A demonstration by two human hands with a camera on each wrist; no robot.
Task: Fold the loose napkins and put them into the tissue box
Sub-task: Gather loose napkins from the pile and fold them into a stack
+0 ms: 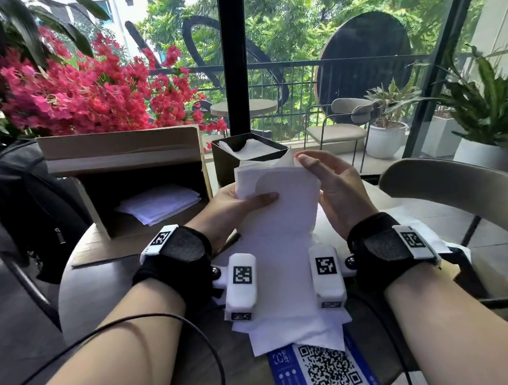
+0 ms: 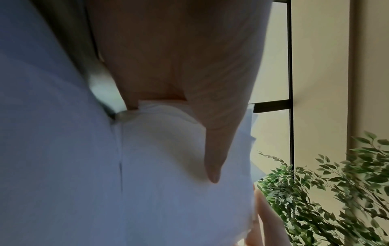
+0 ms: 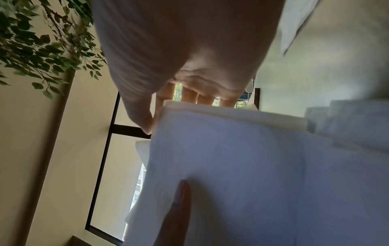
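I hold a white napkin (image 1: 281, 217) upright above the table in both hands. My left hand (image 1: 241, 202) grips its left edge, thumb laid across the front. My right hand (image 1: 330, 184) pinches the upper right corner with thumb and fingertips. The left wrist view shows my thumb (image 2: 216, 149) pressing the napkin (image 2: 168, 166). In the right wrist view my fingers (image 3: 147, 123) clasp the napkin's (image 3: 242, 166) top edge. The black tissue box (image 1: 229, 161) stands just behind, white napkins (image 1: 255, 148) sticking out of its top. More loose napkins (image 1: 298, 330) lie on the table under my wrists.
An open cardboard box (image 1: 125, 174) with flat napkins inside (image 1: 160, 202) stands at the left. A blue QR card (image 1: 322, 371) lies near the table's front edge. A black bag (image 1: 28, 208) sits far left, a chair back (image 1: 462, 183) at the right.
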